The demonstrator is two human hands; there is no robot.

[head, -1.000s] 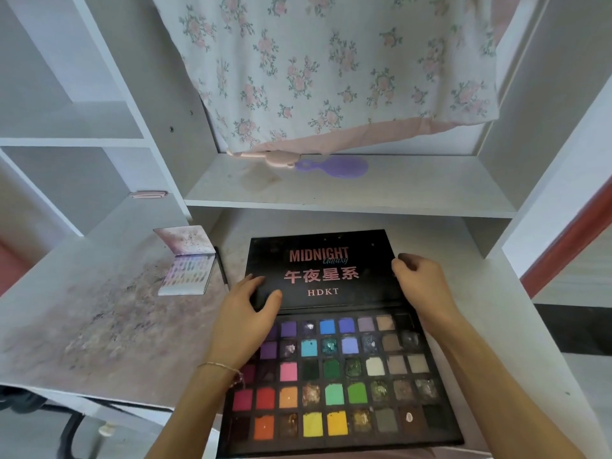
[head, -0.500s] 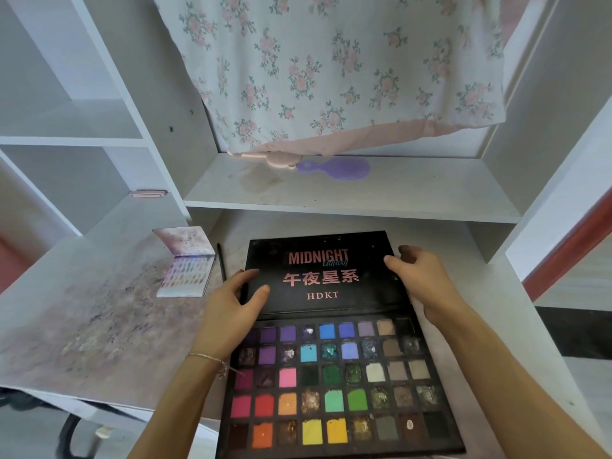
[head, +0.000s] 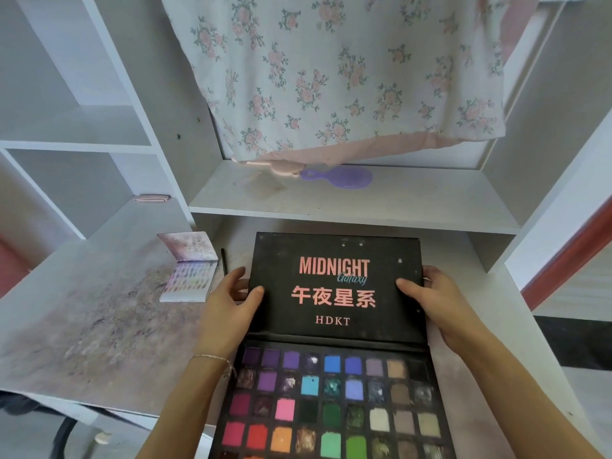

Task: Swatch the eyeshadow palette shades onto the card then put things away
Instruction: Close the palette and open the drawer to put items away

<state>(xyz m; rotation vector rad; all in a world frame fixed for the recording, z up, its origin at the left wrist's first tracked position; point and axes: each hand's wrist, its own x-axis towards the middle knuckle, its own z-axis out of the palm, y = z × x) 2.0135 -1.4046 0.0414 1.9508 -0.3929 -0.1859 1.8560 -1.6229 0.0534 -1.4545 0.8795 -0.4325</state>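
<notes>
big eyeshadow palette lies open on desk, lid raised. left hand grips lid's left edge, thumb on front. right hand grips right edge same way. swatch card left of palette, thin brush between them.

The eyeshadow palette runs off the bottom edge; its lowest rows of pans are cut off. The fingers of the left hand and of the right hand pass behind the raised lid and are out of sight there; only the thumbs lie on its front. The swatches on the card are too small to tell apart. The pink item on the shelf is partly covered by the floral cloth. The thin dark stick is hidden at its lower end.
</notes>
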